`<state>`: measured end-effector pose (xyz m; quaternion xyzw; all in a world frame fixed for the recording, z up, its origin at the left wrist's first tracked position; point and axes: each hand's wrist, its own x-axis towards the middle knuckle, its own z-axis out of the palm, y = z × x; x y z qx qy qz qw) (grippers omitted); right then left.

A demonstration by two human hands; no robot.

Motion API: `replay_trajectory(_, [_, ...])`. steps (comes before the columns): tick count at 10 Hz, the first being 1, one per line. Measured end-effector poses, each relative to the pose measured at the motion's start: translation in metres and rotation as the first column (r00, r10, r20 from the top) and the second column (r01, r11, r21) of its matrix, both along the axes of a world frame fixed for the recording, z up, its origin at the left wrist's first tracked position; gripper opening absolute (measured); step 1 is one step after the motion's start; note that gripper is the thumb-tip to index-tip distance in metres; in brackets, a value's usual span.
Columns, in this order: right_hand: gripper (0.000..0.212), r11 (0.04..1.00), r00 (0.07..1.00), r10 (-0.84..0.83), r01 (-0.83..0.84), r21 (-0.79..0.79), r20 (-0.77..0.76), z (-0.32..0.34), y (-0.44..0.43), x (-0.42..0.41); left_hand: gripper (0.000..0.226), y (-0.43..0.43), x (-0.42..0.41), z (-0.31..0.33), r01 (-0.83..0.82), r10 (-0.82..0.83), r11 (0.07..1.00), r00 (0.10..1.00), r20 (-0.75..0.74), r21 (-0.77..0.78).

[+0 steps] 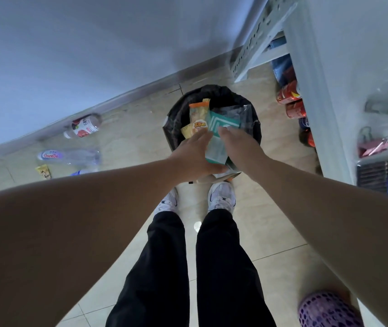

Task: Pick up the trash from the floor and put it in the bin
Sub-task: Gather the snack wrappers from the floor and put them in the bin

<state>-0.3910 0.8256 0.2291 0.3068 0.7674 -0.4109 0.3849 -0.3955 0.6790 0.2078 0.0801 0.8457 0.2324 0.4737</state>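
Head view, looking straight down: two bare forearms reach from the lower corners to the centre of the frame. Left hand (194, 153) lies palm-down with fingers together on a teal and white packet (219, 140), thumb apparently tucked beneath its lower edge; right hand (236, 143) is curled over the packet's right side. Both hold it above the bin (176, 114), a round container lined with a crinkled black bag. Orange and yellow snack wrappers (197, 120) and a clear film sit at the bin mouth. Judged step: deposit in progress; next move calls for letting go and pushing the flat, slippery packets down. Further up at the left, by the wall, more litter waits on glossy beige tile: a small yellow wrapper (43, 172), a clear blue-labelled bottle (70, 156) and a red-labelled bottle (83, 127)
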Motion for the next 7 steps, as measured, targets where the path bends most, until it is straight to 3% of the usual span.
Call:
replay_trajectory(1, [0.065, 0.993, 0.992, -0.014, 0.028, -0.111, 0.127, -0.032, -0.004, -0.013, 0.104, 0.013, -0.007, -0.03, -0.103, 0.099, 0.994, 0.991, 0.092, 0.041])
replay_trajectory(2, [0.06, 0.996, 0.985, 0.02, -0.004, -0.089, 0.173, -0.066, -0.006, -0.023, 0.08, 0.022, -0.018, -0.068, -0.233, 0.221, 0.971, 0.96, 0.174, 0.052])
replay_trajectory(3, [0.054, 0.991, 0.989, -0.01, 0.03, -0.132, 0.146, -0.11, -0.006, -0.027, 0.065, 0.029, -0.028, -0.106, -0.187, 0.186, 0.982, 0.964, 0.189, -0.013])
replay_trajectory(5, [0.071, 0.982, 0.949, -0.131, 0.163, -0.093, 0.287, -0.181, -0.007, -0.031, 0.047, 0.041, -0.027, -0.151, 0.045, -0.042, 0.998, 0.995, 0.095, -0.035])
replay_trajectory(6, [0.064, 0.984, 0.959, -0.139, 0.163, -0.079, 0.246, -0.179, -0.008, -0.025, 0.047, 0.043, -0.028, -0.144, -0.037, 0.042, 0.999, 0.989, 0.139, -0.041])
replay_trajectory(7, [0.058, 0.988, 0.977, -0.13, 0.143, -0.066, 0.168, -0.153, -0.006, -0.02, 0.042, 0.037, -0.023, -0.114, -0.233, 0.233, 0.972, 0.959, 0.16, -0.016])
